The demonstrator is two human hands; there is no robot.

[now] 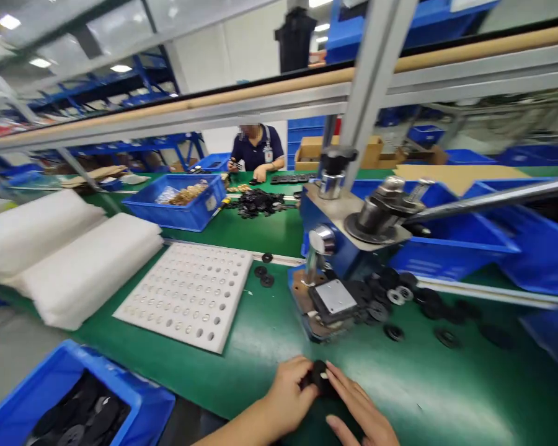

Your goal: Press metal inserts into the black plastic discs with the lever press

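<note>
My left hand point(292, 397) is closed on a round black disc point(320, 379) above the near edge of the green table, pinching it between thumb and fingers. A small pale spot shows on the disc. My right hand point(365, 409) has its fingers stretched out, their tips touching the disc's right side, with the thumb held apart below. Just beyond my hands stands a blue lever press point(335, 232), a metal plate point(333, 296) on its base. Black discs point(376, 310) lie heaped right of the press, some with pale metal rings.
Left of the press lies a white foam tray point(186, 291) with rows of holes, many filled. White foam rolls point(93, 266) and a blue bin point(144, 396) of black parts are further left. Blue bins point(451, 248) stand behind the discs. A person point(259, 148) works across the table.
</note>
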